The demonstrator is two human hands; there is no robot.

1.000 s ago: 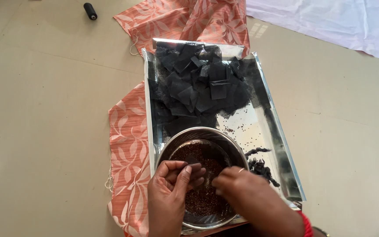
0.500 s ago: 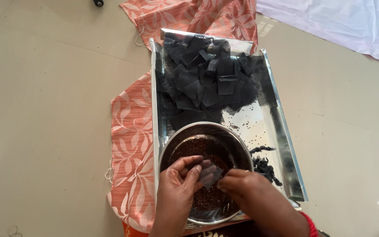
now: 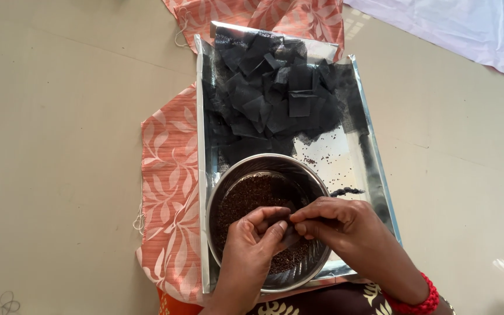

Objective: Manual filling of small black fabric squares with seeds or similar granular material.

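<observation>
A round steel bowl (image 3: 228, 181) of small dark brown seeds (image 3: 246, 195) stands at the near end of a shiny metal tray (image 3: 345, 157). Both hands hover over the bowl. My left hand (image 3: 255, 245) and my right hand (image 3: 339, 230) meet fingertip to fingertip and pinch a small piece of black net cloth (image 3: 290, 233) between them; most of the piece is hidden by the fingers. A heap of cut black net squares (image 3: 275, 99) fills the far half of the tray.
An orange leaf-print cloth (image 3: 167, 192) lies under the tray on a beige tiled floor. A pale lilac sheet (image 3: 456, 29) lies at the far right. Spilled seeds (image 3: 345, 191) dot the tray beside the bowl. A red bangle (image 3: 418, 300) circles my right wrist.
The hands have closed tighter together over the bowl, and the black net piece, spread wider before, is now bunched between the fingertips. The camera view has shifted slightly.
</observation>
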